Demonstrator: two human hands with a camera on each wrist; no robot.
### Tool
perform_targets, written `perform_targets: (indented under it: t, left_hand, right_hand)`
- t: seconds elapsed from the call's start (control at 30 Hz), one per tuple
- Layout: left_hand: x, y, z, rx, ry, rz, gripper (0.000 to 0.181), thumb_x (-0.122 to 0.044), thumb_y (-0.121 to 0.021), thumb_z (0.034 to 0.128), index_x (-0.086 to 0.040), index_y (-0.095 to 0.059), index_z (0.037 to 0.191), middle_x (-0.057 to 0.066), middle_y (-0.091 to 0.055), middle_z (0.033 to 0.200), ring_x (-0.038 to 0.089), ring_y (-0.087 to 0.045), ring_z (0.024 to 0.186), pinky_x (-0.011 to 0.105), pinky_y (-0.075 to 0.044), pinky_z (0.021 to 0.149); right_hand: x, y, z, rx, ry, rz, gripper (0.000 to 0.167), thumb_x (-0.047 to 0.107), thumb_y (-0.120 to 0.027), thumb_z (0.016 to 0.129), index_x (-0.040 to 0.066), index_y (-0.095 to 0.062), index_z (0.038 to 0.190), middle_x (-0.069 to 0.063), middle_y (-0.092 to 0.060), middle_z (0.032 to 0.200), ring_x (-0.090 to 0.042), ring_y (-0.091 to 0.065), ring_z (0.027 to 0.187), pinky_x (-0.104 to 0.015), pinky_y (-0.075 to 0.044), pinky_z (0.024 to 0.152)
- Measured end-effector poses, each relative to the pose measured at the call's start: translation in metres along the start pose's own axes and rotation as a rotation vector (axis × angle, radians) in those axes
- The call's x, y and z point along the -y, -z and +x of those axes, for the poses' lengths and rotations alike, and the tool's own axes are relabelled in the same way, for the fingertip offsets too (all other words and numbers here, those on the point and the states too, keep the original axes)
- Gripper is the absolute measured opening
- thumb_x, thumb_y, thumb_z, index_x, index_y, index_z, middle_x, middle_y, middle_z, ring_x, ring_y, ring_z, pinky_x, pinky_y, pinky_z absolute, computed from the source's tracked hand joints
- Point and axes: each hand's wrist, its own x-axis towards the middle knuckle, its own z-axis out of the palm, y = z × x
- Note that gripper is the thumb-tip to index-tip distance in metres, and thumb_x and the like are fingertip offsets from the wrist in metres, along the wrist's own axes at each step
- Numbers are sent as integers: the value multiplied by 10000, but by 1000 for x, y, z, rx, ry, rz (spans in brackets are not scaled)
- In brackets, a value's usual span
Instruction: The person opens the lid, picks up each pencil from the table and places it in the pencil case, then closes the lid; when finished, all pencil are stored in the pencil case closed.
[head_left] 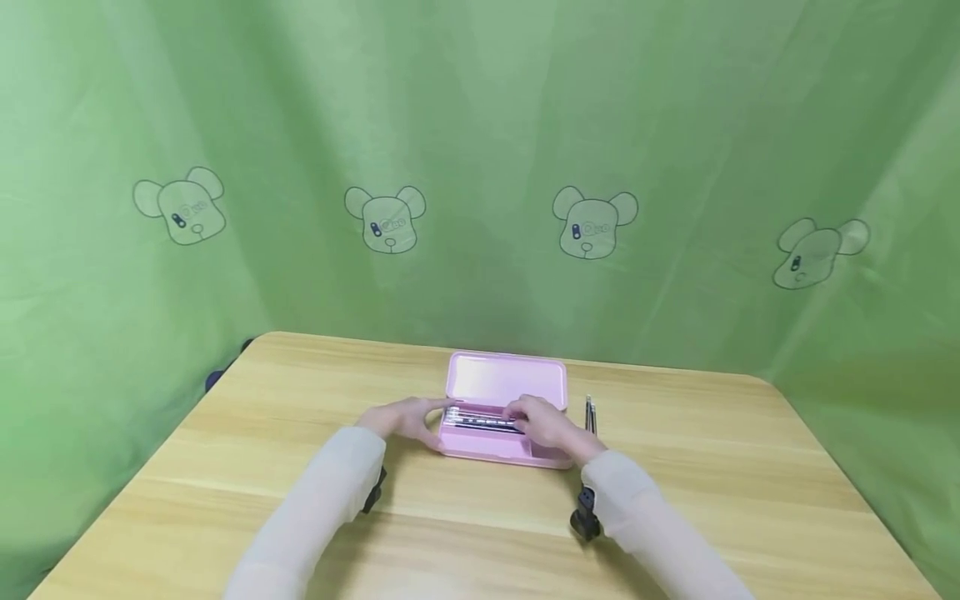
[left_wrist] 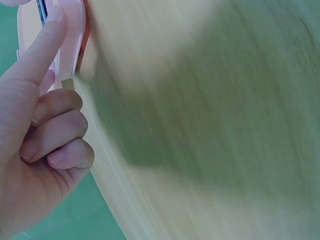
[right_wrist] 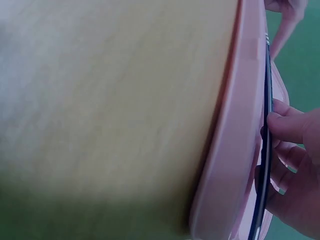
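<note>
A pink pencil case [head_left: 487,447] lies on the table with its lid [head_left: 510,377] raised at the back. Several dark pencils with light markings [head_left: 480,422] lie lengthwise in its rear part. My left hand [head_left: 408,417] holds the case's left end between thumb and forefinger; in the left wrist view the other fingers [left_wrist: 60,125] are curled in. Over the right half of the case, my right hand [head_left: 543,422] reaches in. The right wrist view shows its thumb and fingers [right_wrist: 287,129] pinching a dark pencil [right_wrist: 266,145] along the case's edge.
Just right of the case, more dark pencils [head_left: 591,414] lie on the wooden table [head_left: 720,500], partly hidden behind the right forearm. A green curtain [head_left: 480,108] with bear-face drawings hangs behind the table's far edge and at both sides.
</note>
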Motion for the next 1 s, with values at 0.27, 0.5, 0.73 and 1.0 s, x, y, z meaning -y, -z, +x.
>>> perform_targets:
  t: [0.27, 0.5, 0.73, 1.0]
  left_hand:
    - [1, -2, 3, 2, 40, -24, 877, -310, -780, 692, -241, -310, 1429, 148, -334, 1443, 336, -321, 1309, 504, -252, 1079]
    - [1, -3, 4, 4, 37, 14, 880, -318, -764, 706, -236, -284, 1439, 163, -330, 1442, 349, -325, 1303, 499, -261, 1077]
    - [1, -2, 4, 5, 31, 22, 870, -314, -761, 714, -228, -287, 1438, 160, -331, 1441, 343, -322, 1307, 489, -257, 1082]
    - [-1, -2, 3, 15, 34, 19, 864, -312, -757, 717, -235, -287, 1438, 156, -320, 1448, 345, -313, 1311, 496, -250, 1083]
  right_hand:
    - [5, -7, 1, 3, -43, -30, 230, -25, -573, 828, 71, -689, 1002, -43, -625, 902, -225, -584, 904, -411, -482, 853]
    - [6, -11, 1, -21, -25, -39, 281, -65, -549, 807, 58, -696, 1013, -23, -601, 816, -155, -552, 775, -340, -498, 755]
    - [5, -9, -4, -39, 14, -59, 301, -88, -528, 802, 50, -697, 1009, -42, -616, 857, -194, -583, 836, -350, -507, 783]
    - [-1, -3, -9, -103, 61, -32, 270, -74, -525, 815, 39, -693, 994, -47, -628, 863, -211, -598, 853, -380, -508, 811]
